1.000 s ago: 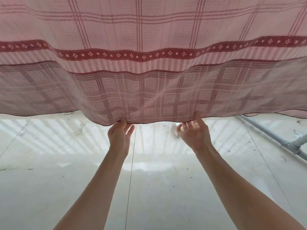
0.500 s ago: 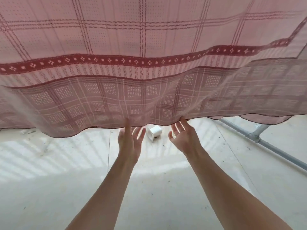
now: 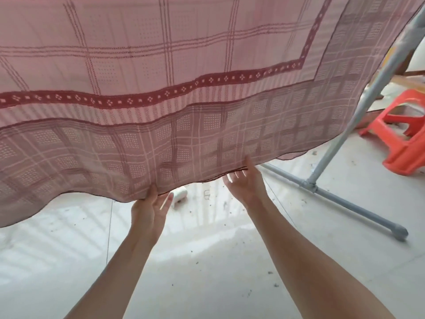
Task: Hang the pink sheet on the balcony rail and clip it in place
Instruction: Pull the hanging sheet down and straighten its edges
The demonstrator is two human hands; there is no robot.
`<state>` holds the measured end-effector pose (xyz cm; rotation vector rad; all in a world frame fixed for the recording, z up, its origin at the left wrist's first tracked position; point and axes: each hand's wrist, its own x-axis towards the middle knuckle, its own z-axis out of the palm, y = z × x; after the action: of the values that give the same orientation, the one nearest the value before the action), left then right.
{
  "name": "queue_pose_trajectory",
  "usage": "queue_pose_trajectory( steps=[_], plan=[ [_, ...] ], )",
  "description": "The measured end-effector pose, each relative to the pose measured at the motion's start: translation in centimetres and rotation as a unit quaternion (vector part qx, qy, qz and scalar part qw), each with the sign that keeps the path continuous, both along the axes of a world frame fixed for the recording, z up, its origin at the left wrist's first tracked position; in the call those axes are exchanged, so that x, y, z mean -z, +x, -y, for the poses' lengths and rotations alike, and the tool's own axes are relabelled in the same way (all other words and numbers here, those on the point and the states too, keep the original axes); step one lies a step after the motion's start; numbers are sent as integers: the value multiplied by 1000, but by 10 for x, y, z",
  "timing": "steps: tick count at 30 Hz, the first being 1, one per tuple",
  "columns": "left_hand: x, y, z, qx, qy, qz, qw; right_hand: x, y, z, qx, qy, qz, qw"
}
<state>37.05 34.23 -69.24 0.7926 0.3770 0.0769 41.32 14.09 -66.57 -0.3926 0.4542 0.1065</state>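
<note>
The pink sheet (image 3: 184,77), checked with a dark red patterned band, hangs from above and fills the upper half of the view. Its top and whatever carries it lie out of frame. My left hand (image 3: 150,208) reaches up to the bottom hem, thumb and fingertips touching the cloth's edge, fingers mostly straight. My right hand (image 3: 246,183) is raised to the hem further right, fingers spread and straight, its thumb behind the fabric. No clip is visible.
A grey metal rack leg (image 3: 340,143) slants down at the right to a floor bar (image 3: 358,210). An orange plastic stool (image 3: 404,137) stands beyond it. A small white roll (image 3: 180,195) lies on the pale tiled floor (image 3: 207,261) under the sheet.
The view has swung right, bringing the rack leg and orange stool into sight. Both hands have shifted right along the hem, and the sheet's right edge now shows.
</note>
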Motion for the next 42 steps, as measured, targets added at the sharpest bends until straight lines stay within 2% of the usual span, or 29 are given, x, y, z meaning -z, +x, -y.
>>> queue_pose_trajectory(
  steps=[4,8,11,14,19,21,24,28,35,39,42],
  plan=[
    [-11,7,-14,-63,-23,4,998,-1,11,16,35,15,-20,999],
    [-8,11,4,-59,-23,-28,998,6,9,48,73,16,-23,997],
    [-7,16,21,-53,-58,-45,996,11,1,80,107,30,-9,994],
    [-10,23,44,-22,-101,-33,994,14,-5,103,126,20,23,992],
    [-15,26,115,73,-133,-33,988,9,-3,123,77,-84,77,990],
    [-14,28,144,103,-127,-43,986,7,0,132,81,-75,78,991],
    [-12,36,176,131,-100,-42,985,6,9,151,111,-7,61,992],
    [-8,52,190,94,-79,-43,992,3,24,177,120,46,48,991],
    [-6,65,167,5,-39,-47,998,0,45,210,137,23,45,989],
    [-7,66,165,-5,-27,-42,999,0,53,218,96,-26,89,991],
    [-7,67,164,-4,-20,-40,999,3,59,230,88,-98,124,983]
  ],
)
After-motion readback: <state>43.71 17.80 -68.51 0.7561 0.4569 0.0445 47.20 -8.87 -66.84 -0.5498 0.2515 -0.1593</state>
